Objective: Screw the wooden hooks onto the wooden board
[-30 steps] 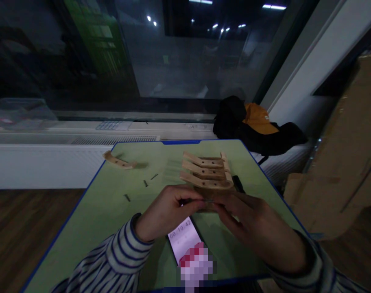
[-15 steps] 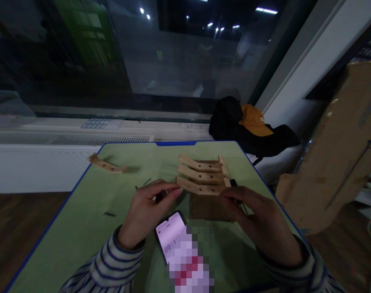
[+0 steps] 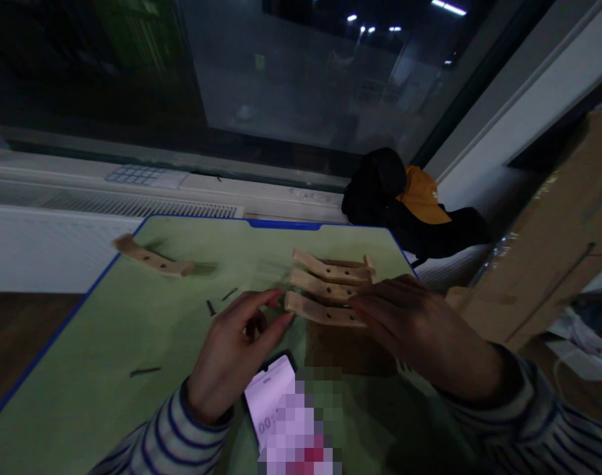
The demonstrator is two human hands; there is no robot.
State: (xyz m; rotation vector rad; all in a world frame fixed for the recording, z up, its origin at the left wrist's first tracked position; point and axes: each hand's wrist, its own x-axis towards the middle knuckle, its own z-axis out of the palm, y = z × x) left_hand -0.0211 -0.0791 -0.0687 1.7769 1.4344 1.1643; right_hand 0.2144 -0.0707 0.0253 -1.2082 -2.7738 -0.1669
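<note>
Three bent wooden slats with paired holes lie side by side near the middle of the table: a far slat (image 3: 338,272), a middle slat (image 3: 317,285) and a near slat (image 3: 313,311). They rest on a dark brown block (image 3: 338,349). My left hand (image 3: 236,349) is beside the near slat's left end, thumb and forefinger apart, holding nothing. My right hand (image 3: 420,330) reaches over the slats' right ends, its fingers together on the near slat; its thumb and the slat's end are hidden. Another wooden piece (image 3: 369,265) stands at the right ends, partly covered.
A loose bent slat (image 3: 152,258) lies at the table's far left. Dark screws (image 3: 210,308) are scattered left of my left hand. A phone (image 3: 274,396) lies between my forearms. Black and orange caps (image 3: 422,194) sit beyond the right corner, near a large cardboard sheet (image 3: 553,224).
My left fingertips have come off the near slat's left end and spread. My right hand has moved up and over the slats' right ends. The view has shifted and tilted slightly.
</note>
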